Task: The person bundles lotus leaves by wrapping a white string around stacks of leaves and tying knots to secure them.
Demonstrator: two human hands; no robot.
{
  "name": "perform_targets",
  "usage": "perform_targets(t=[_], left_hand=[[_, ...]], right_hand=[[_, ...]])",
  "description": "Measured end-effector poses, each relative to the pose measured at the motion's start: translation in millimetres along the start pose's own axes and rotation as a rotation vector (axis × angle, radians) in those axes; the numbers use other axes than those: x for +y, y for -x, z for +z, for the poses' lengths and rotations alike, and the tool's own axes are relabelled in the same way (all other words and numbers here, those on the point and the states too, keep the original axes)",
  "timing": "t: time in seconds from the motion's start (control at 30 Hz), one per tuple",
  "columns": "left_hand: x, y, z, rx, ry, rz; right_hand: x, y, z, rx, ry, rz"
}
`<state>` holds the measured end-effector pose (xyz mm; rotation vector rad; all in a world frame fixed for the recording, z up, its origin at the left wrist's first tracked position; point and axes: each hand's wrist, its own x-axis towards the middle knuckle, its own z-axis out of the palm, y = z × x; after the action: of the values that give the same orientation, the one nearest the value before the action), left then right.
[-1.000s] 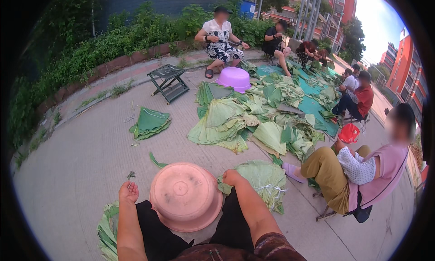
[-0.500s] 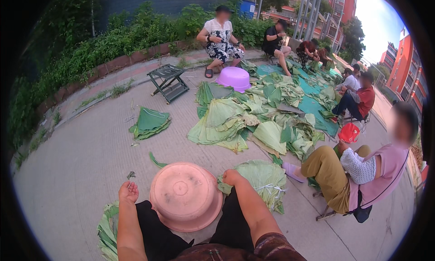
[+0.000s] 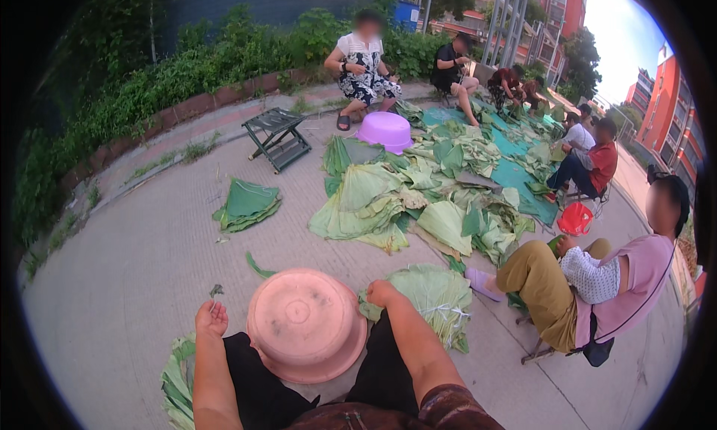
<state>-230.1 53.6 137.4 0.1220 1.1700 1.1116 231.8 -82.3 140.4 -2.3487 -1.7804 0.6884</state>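
Observation:
An upside-down pink plastic basin (image 3: 299,319) sits between my knees. To its left is my left hand (image 3: 212,319), palm up with the fingers curled in and a thin pale thing at their tips. A small dark green scrap (image 3: 216,289) shows just beyond those fingertips; whether it touches them is unclear. My right hand (image 3: 382,292) is closed at the basin's right side, by the edge of a flat bundle of large green leaves (image 3: 433,299) tied with white string. What its fingers hold is hidden. More green leaves (image 3: 178,381) lie beside my left forearm.
A folded leaf stack (image 3: 248,204) lies at left, near a dark folding stool (image 3: 278,135). Ahead, a big leaf heap (image 3: 366,195) spreads beside a purple basin (image 3: 385,130) and over a green sheet (image 3: 515,174). A person (image 3: 590,292) sits close on the right; several others sit farther off.
Both my hands stay almost where they were. The person close on the right has shifted their head. Farther back, seated people have moved slightly.

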Motion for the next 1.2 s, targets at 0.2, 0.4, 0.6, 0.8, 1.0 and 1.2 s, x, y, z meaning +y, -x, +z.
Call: perform_targets(t=[0.2, 0.4, 0.6, 0.8, 1.0, 1.2], left_hand=[[-0.7, -5.2, -4.1, -0.014, 0.015, -0.005], [0.2, -5.7, -3.3, -0.005, 0.016, 0.006], [1.4, 0.5, -2.9, 0.012, 0.034, 0.007], [2.8, 0.4, -3.7, 0.0, 0.016, 0.004], [3.5, -3.1, -5.4, -0.003, 0.005, 0.004], [2.8, -4.1, -5.2, -0.007, -0.002, -0.004]], right_hand=[[3.9, -2.7, 3.3, 0.01, -0.009, -0.012], [3.1, -2.6, 2.1, 0.013, -0.033, 0.01], [-4.2, 1.3, -2.7, 0.008, -0.036, -0.034], [0.4, -5.1, 3.1, -0.003, 0.048, -0.021], [2.9, -7.3, 5.7, 0.007, 0.074, -0.046], [3.1, -5.1, 3.7, 0.0, 0.056, -0.045]])
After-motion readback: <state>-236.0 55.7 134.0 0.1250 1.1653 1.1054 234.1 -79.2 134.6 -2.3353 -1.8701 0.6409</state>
